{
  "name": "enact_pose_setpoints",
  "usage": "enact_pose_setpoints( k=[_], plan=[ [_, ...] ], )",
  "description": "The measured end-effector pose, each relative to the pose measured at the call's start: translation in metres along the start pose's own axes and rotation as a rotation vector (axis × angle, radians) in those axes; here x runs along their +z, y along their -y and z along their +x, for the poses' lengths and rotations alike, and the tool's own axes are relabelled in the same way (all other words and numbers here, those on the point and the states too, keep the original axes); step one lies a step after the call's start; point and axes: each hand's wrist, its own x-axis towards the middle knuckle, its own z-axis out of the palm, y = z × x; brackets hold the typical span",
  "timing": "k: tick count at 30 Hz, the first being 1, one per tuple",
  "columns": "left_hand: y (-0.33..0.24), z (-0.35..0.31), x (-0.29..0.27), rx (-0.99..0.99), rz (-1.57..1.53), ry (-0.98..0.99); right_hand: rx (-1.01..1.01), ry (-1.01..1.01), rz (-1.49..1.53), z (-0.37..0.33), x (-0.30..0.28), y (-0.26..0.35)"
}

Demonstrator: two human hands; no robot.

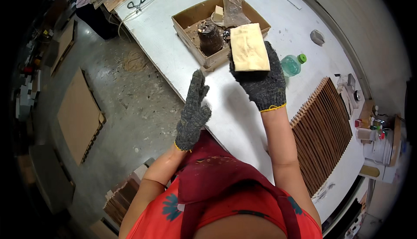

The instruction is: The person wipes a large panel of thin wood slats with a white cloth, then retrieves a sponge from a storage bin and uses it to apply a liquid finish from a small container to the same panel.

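a pale yellow rectangular sponge-like block (248,48) is being held up in the right hand (259,80), which is wearing a dark grey knitted glove; the fingers are being wrapped around the block's lower end, with most of its length left unsupported. the block is being carried at about twelve o'clock from the hand, above the near edge of the white worktable (234,113) and just beside the shallow brown cardboard box (186,19). the left hand (193,113), gloved the same way, is being kept open and flat, grasping nothing, off the table edge at about eight o'clock from the block.

a slip is being risked: the knitted glove may grip poorly on a single end, and the block could be dropped onto the dark rusty round can (210,37) in the box. the green-capped clear plastic bottle (293,64), lying at three o'clock of the right hand, could be knocked by a sideways swing.
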Motion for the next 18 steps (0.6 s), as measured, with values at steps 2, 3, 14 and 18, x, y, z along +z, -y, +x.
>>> enact_pose_setpoints(
  k=[2, 3, 14, 18],
  plan=[
    [-0.02, 0.018, 0.006, 0.128, 0.197, 0.138, -0.073, -0.021, -0.091, 0.006, 0.0, 0.003],
    [-0.03, 0.027, 0.012, 0.206, 0.271, 0.19, -0.132, -0.003, -0.187, 0.007, -0.002, 0.003],
    [-0.023, 0.04, 0.018, 0.381, 0.419, 0.268, 0.314, -0.155, 0.733, -0.035, 0.036, 0.005],
    [-0.011, 0.034, 0.03, 0.344, 0.332, 0.16, 0.45, -0.129, 1.207, -0.03, 0.023, 0.042]
  ],
)
